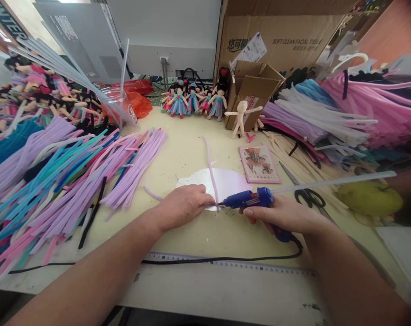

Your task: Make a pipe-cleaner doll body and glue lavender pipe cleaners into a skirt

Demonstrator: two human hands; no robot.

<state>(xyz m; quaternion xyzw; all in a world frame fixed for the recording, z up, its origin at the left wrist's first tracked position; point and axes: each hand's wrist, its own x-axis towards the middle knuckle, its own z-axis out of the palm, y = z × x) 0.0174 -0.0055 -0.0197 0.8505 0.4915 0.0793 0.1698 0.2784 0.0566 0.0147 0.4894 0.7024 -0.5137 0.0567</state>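
Observation:
My right hand point(280, 213) is wrapped round a blue glue gun point(248, 198), with a long clear glue stick point(334, 180) poking out of its back. The nozzle points left, at the lower part of a lavender pipe cleaner point(210, 165) lying upright across a shiny whitish oval sheet point(195, 177). My left hand point(185, 203) pinches a second lavender pipe cleaner point(152, 194) close to the nozzle. Its tail shows left of the hand; the stretch under my fingers is hidden. Whether the two pipe cleaners touch, I cannot tell.
Bundles of coloured pipe cleaners point(72, 181) lie left, more point(327, 108) right. Finished dolls point(191, 100), a bare beige figure point(241, 117) and a small carton point(254, 86) stand behind. A card point(258, 164), scissors point(309, 194) and a ruler point(232, 263) surround the work; the gun's cord point(191, 261) crosses in front.

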